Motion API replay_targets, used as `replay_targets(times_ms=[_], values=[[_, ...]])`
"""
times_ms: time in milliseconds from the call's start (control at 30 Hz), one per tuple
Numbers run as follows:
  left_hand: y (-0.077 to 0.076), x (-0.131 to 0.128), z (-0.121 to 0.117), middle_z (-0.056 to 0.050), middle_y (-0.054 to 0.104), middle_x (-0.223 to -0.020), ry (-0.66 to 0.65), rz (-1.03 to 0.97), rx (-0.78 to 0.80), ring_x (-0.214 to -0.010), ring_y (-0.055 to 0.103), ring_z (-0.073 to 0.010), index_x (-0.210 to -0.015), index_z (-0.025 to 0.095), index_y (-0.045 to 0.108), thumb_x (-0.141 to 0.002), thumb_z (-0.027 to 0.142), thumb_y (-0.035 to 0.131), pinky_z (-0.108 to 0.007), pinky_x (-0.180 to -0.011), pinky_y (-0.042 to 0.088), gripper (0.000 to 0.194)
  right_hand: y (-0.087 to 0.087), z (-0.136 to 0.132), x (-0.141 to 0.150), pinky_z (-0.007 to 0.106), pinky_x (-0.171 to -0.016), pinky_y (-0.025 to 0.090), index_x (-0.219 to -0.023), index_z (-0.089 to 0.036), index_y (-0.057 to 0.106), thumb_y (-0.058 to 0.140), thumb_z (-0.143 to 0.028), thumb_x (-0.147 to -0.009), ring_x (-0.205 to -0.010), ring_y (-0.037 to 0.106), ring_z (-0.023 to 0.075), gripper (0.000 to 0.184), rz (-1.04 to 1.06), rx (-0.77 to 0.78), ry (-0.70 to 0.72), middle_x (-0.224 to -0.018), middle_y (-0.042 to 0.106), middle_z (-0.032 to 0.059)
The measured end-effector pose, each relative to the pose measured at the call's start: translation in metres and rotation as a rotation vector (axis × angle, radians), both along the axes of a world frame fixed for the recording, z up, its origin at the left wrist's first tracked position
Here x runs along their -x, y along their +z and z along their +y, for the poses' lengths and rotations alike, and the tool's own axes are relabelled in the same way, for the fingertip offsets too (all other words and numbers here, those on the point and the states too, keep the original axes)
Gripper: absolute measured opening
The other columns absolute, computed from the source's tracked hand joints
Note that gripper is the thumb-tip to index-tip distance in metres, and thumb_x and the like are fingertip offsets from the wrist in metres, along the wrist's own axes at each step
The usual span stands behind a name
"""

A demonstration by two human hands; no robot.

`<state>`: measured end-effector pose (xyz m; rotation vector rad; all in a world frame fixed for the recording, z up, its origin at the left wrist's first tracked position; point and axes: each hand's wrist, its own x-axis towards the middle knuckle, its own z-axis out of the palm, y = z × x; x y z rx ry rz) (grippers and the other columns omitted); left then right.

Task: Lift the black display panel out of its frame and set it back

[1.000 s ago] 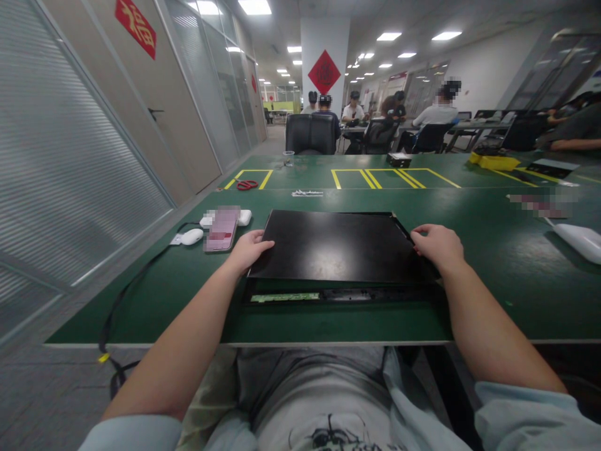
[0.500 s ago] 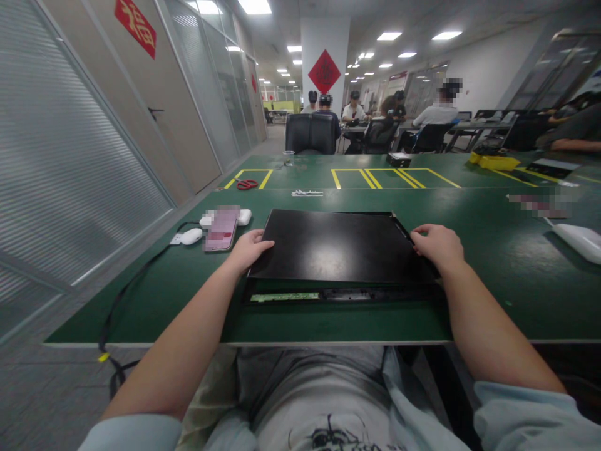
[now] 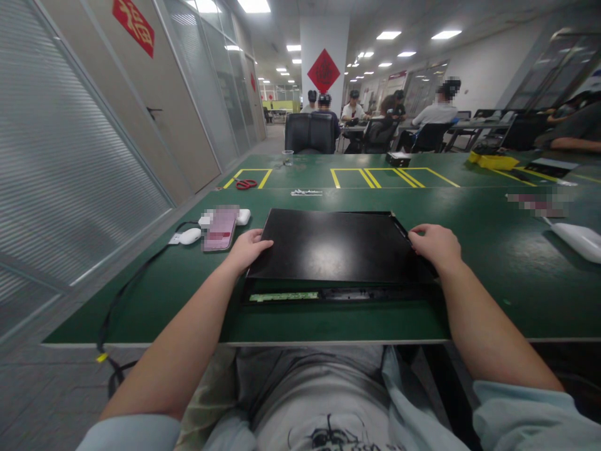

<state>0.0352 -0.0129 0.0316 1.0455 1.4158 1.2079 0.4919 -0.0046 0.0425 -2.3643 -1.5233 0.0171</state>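
Observation:
A flat black display panel (image 3: 323,247) lies slightly skewed over a shallow black frame (image 3: 375,293). Below the panel's near edge, the frame shows a strip of green circuit board (image 3: 284,296). My left hand (image 3: 248,247) grips the panel's left edge, thumb on top and fingers curled round the side. At the right side, my right hand (image 3: 436,244) has thumb and forefinger pinched on the frame's edge, close beside the panel. Whether these fingers also touch the panel is hard to tell, and its lower fingers are hidden.
On the green table (image 3: 150,300), a pink-screened phone (image 3: 219,230) and a white device with a black cable (image 3: 190,236) lie left. Red-handled scissors (image 3: 246,184) and small white pieces (image 3: 306,193) lie beyond. A white device (image 3: 577,241) sits right. People sit farther back.
The view has shifted very slightly. Both hands keep their hold, and the panel and frame show no clear movement.

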Motion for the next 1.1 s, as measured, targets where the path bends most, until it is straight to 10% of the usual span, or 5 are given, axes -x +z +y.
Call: replay_targets(times_ms=[1100], values=[[0.000, -0.001, 0.001, -0.006, 0.084, -0.085, 0.002, -0.045, 0.012, -0.079, 0.081, -0.0238, -0.101, 0.016, 0.074, -0.076, 0.006, 0.082, -0.034, -0.080, 0.066, 0.028, -0.002, 0.002, -0.011, 0.040, -0.087, 0.059, -0.100, -0.024, 0.084, 0.062, -0.031, -0.088, -0.081, 0.078, 0.0272, 0.026, 0.248, 0.011, 0.011, -0.073, 0.078, 0.0044]])
